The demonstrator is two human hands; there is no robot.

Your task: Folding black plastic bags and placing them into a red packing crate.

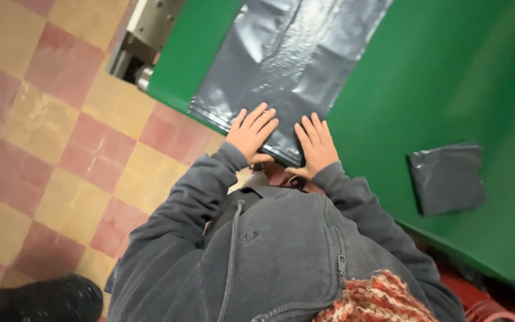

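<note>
- Grey hooded sweatshirt (pixel 281 250) nearest; a black shoe (pixel 43 298) on the red-and-yellow checkered floor (pixel 49 137).
- Left hand (pixel 251 132) and right hand (pixel 316 146): grip apart, fingers spread, palms flat on the near edge of the grey plastic bag (pixel 281 65).
- Bag lies spread along the green tabletop (pixel 448 77), running away from the person.
- Folded grey bag (pixel 447 177) lies apart, to the right.

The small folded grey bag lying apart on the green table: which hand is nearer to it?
Right. The right hand presses flat on the long grey plastic sheet, on the side toward the small folded bag; the left hand lies farther away, beyond the right.
</note>
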